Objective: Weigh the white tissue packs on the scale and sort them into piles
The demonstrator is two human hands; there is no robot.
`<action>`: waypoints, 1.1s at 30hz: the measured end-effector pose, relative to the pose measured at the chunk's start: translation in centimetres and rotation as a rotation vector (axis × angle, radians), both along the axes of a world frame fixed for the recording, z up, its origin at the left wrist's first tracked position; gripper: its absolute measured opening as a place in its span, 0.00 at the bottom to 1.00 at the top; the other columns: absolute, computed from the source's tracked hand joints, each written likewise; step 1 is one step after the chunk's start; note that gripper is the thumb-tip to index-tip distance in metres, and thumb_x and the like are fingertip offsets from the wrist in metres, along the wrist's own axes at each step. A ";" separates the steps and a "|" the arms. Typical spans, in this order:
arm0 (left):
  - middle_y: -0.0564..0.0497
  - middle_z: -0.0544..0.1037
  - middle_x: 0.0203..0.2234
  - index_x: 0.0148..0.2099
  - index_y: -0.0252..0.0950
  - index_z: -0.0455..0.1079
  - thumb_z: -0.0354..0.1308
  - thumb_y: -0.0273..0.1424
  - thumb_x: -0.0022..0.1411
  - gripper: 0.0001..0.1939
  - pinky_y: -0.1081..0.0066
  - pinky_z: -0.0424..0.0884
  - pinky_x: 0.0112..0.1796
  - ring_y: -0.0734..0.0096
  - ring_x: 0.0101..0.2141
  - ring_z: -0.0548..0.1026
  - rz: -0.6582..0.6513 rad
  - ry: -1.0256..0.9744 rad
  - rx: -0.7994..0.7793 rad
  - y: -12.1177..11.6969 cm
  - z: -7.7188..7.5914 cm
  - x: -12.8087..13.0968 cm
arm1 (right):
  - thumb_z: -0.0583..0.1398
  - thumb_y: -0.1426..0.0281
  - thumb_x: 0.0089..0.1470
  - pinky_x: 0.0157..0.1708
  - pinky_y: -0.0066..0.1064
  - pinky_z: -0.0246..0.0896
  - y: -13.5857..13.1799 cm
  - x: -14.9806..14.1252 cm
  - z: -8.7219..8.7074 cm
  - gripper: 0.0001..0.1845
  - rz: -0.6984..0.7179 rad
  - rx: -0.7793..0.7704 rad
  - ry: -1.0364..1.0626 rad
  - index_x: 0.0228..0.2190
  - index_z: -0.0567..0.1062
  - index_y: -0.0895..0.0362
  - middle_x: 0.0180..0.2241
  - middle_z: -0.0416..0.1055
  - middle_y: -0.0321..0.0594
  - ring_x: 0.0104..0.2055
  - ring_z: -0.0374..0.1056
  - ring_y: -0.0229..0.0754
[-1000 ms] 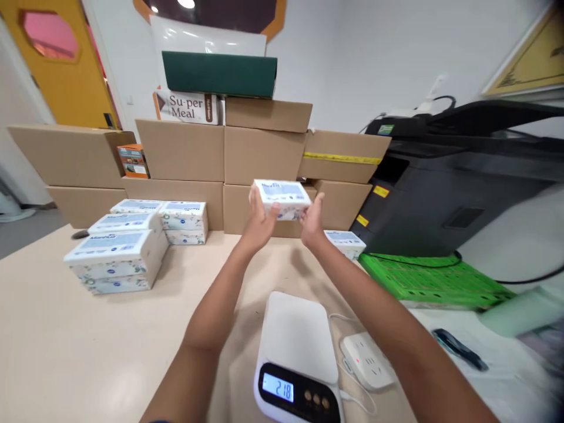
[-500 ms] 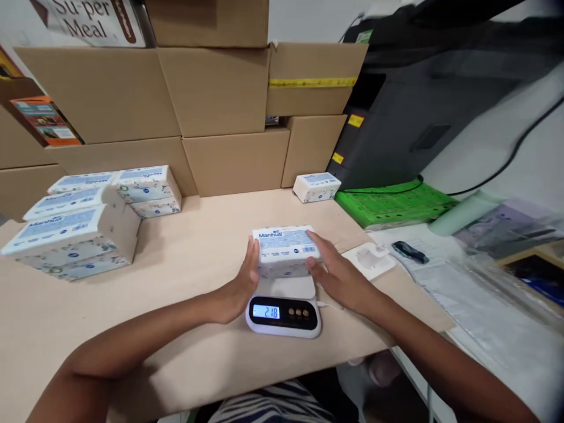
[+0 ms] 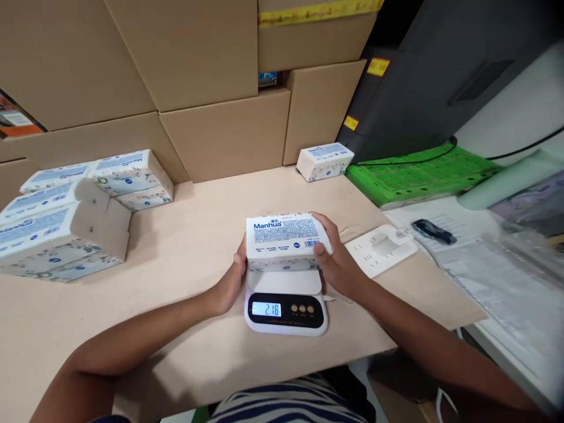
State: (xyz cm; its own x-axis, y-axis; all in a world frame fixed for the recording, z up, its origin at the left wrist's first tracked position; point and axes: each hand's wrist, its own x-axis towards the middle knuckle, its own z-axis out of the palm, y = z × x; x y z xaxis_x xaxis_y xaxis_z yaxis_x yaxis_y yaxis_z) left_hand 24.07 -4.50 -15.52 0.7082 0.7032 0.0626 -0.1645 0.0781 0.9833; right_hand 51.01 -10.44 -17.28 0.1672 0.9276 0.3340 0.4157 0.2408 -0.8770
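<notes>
White, blue-printed rectangular soft pack (image 3: 284, 235) held from both sides

The pack, labelled "Manhua", was found over the rear of the platform of a flat white electronic scale (image 3: 286, 283), level in appearance. Whether its underside touched the platform could not be told. The left hand (image 3: 230, 281) lay along the pack's left end, thumb upward. The right hand (image 3: 338, 264) enclosed the right end, its thumb on the top face beside the barcode. The grip was therefore holding the pack between the two hands.

The scale's lit display (image 3: 266, 309) showed the digits 218; any decimal point was too small to confirm. To the right, a white rectangular power strip (image 3: 362, 258) lay on the pale wood-toned desk (image 3: 185, 241). A stack of similar white packs (image 3: 57, 230) stood at the left. One separate white floral pack (image 3: 326, 160) sat at the back, between brown cardboard boxes (image 3: 224, 135) and a bright green perforated plastic slab (image 3: 418, 176).
</notes>
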 end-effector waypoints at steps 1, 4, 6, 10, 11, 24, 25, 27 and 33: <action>0.44 0.60 0.80 0.85 0.45 0.49 0.39 0.69 0.73 0.51 0.43 0.45 0.80 0.46 0.83 0.42 -0.030 0.016 0.014 0.0 0.2 0.0 | 0.57 0.33 0.66 0.76 0.71 0.53 -0.2 -0.1 -0.3 0.48 0.018 -0.011 -0.009 0.74 0.55 0.45 0.80 0.53 0.56 0.80 0.56 0.64; 0.43 0.64 0.79 0.85 0.45 0.48 0.38 0.71 0.71 0.53 0.43 0.50 0.79 0.45 0.82 0.45 -0.038 0.056 0.039 0.0 0.4 0.1 | 0.67 0.36 0.61 0.77 0.73 0.50 -0.5 -0.2 -0.5 0.52 0.041 0.023 -0.052 0.72 0.52 0.44 0.83 0.42 0.58 0.82 0.50 0.66; 0.42 0.67 0.77 0.85 0.45 0.47 0.41 0.71 0.70 0.54 0.43 0.53 0.79 0.44 0.82 0.47 -0.016 0.069 0.036 0.1 0.2 0.1 | 0.68 0.38 0.61 0.76 0.73 0.53 -0.5 -0.1 -0.5 0.50 0.055 0.045 -0.044 0.70 0.52 0.44 0.82 0.44 0.60 0.82 0.52 0.66; 0.40 0.71 0.75 0.85 0.43 0.47 0.39 0.72 0.70 0.55 0.42 0.54 0.78 0.44 0.81 0.50 -0.037 0.097 0.021 0.1 -0.4 -0.2 | 0.70 0.39 0.58 0.71 0.75 0.61 -0.5 -0.1 -0.5 0.48 0.030 0.044 0.016 0.65 0.54 0.43 0.77 0.56 0.59 0.76 0.62 0.68; 0.40 0.70 0.75 0.85 0.43 0.48 0.39 0.72 0.70 0.55 0.43 0.53 0.78 0.45 0.82 0.49 -0.058 0.109 0.014 0.1 -0.4 -0.3 | 0.71 0.39 0.57 0.68 0.75 0.65 -0.5 -0.1 -0.5 0.49 0.016 0.032 0.022 0.65 0.55 0.43 0.74 0.60 0.59 0.73 0.66 0.69; 0.43 0.66 0.78 0.85 0.46 0.51 0.44 0.68 0.72 0.51 0.44 0.46 0.80 0.46 0.82 0.44 -0.073 0.135 0.055 0.2 1.3 -0.1 | 0.65 0.30 0.56 0.69 0.70 0.65 -0.2 0.6 -0.8 0.75 0.028 0.091 -0.038 0.78 0.22 0.38 0.75 0.59 0.58 0.75 0.63 0.68; 0.43 0.67 0.77 0.85 0.46 0.51 0.45 0.68 0.72 0.50 0.44 0.48 0.80 0.46 0.82 0.44 -0.065 0.123 0.053 0.2 1.5 0.0 | 0.62 0.28 0.56 0.71 0.70 0.63 -0.2 0.6 -0.8 0.74 0.032 0.094 -0.038 0.78 0.20 0.39 0.77 0.56 0.58 0.78 0.59 0.68; 0.44 0.66 0.78 0.85 0.47 0.51 0.46 0.68 0.72 0.50 0.44 0.49 0.79 0.44 0.82 0.46 -0.056 0.100 0.044 0.1 1.5 0.1 | 0.55 0.24 0.57 0.73 0.69 0.60 -0.3 0.6 -0.7 0.73 0.042 0.091 -0.037 0.78 0.17 0.40 0.81 0.48 0.57 0.82 0.52 0.67; 0.45 0.64 0.79 0.84 0.47 0.51 0.45 0.67 0.74 0.48 0.45 0.49 0.80 0.44 0.82 0.46 -0.036 0.055 0.023 0.3 0.2 -0.2 | 0.50 0.24 0.60 0.77 0.65 0.55 -0.4 0.3 0.2 0.69 0.061 0.095 -0.021 0.78 0.17 0.41 0.84 0.39 0.51 0.84 0.45 0.63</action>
State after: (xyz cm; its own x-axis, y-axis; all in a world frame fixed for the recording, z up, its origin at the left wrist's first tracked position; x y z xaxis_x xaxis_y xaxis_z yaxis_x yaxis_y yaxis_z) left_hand 23.87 -4.19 -15.36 0.7360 0.6759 0.0388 -0.1077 0.0603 0.9924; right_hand 51.35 -10.83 -17.07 0.1037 0.8998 0.4238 0.4162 0.3477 -0.8401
